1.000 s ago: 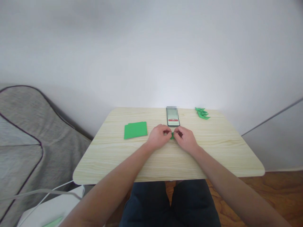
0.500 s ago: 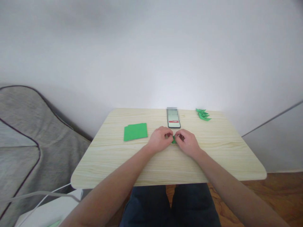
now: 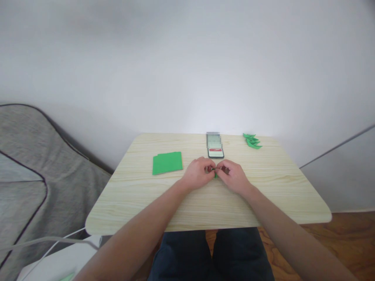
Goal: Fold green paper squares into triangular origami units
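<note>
Between my hands is a small piece of folded green paper [image 3: 216, 175], mostly covered by my fingers. My left hand [image 3: 198, 173] pinches it from the left with thumb and forefinger. From the right, my right hand [image 3: 233, 176] pinches the same paper, and the fingertips of both hands nearly touch. Just beyond them lies a phone [image 3: 216, 153] with its screen lit, part of it blurred out. To the left of my left hand rests a stack of green paper sheets [image 3: 167, 163]. A small heap of folded green paper pieces [image 3: 252, 141] sits at the back right.
The pale wooden table [image 3: 140, 207] has rounded corners, and its back edge meets a white wall [image 3: 187, 66]. Grey cushioned furniture [image 3: 73, 187] stands at the left. Below it are a white surface [image 3: 58, 257] and a white cable [image 3: 52, 239].
My fingertips have come closer together over the green paper, and less of it shows. The whole view has shifted slightly; the phone, stack and heap stay in place on the table.
</note>
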Demonstrator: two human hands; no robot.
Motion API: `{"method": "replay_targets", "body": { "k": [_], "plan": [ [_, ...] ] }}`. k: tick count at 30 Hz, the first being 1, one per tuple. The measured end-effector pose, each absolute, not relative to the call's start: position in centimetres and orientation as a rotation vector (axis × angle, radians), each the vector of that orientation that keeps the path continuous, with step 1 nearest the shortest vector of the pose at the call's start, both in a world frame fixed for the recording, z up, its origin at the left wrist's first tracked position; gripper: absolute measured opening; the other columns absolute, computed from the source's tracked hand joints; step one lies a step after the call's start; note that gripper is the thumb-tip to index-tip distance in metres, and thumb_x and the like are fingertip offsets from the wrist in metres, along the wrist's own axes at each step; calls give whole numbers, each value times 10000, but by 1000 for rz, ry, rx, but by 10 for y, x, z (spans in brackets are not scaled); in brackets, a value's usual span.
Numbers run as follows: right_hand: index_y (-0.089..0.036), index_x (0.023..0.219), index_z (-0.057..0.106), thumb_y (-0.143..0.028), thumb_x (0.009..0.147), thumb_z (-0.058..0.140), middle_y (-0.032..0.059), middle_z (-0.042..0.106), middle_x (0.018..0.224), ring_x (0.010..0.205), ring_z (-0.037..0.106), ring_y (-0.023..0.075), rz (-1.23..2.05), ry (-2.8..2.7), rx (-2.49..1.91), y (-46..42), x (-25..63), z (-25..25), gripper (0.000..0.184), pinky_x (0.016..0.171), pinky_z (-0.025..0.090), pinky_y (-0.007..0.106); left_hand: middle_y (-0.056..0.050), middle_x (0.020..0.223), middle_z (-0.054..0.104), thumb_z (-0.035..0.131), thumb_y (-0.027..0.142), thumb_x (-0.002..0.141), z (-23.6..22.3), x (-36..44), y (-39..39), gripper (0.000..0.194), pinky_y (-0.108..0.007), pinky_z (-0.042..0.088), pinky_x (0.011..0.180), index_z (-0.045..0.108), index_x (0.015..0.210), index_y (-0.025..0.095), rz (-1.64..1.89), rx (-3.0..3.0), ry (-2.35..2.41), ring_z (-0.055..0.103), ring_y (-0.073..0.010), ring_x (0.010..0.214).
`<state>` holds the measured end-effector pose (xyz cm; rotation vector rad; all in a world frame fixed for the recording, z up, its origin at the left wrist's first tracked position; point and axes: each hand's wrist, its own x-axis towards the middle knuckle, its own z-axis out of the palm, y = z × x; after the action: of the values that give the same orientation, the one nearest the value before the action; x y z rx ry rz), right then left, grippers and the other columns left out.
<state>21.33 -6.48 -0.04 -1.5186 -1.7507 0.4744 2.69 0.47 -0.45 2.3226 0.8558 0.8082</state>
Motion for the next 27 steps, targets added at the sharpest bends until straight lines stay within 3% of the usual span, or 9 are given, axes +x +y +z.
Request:
{"method": "replay_targets", "body": {
  "k": [12,20,27],
  "plan": [
    [-240,858,679,-186,862,604,20,704,841,776,625,195,313,-1823,-1555,-68,214,3,93,720,474,310,-2,766,697,676,156,815,-5,26,5,85,-307,477,729,723,815,226,823,2320,847,611,-186,796],
    [-252,818,669,-228,829,632,-3,692,739,681,614,187,271,-1716,-1678,-69,213,-2,45,652,453,304,-5,810,701,674,172,833,-4,20,7,79,-293,493,728,727,866,220,806,2303,810,624,-171,781],
    [-254,872,729,-167,807,632,22,743,890,742,643,191,201,-1845,-1693,-64,209,3,145,704,470,320,2,808,691,672,159,838,-1,17,7,96,-278,478,715,731,878,224,800,2303,770,622,-161,780]
  ]
}}
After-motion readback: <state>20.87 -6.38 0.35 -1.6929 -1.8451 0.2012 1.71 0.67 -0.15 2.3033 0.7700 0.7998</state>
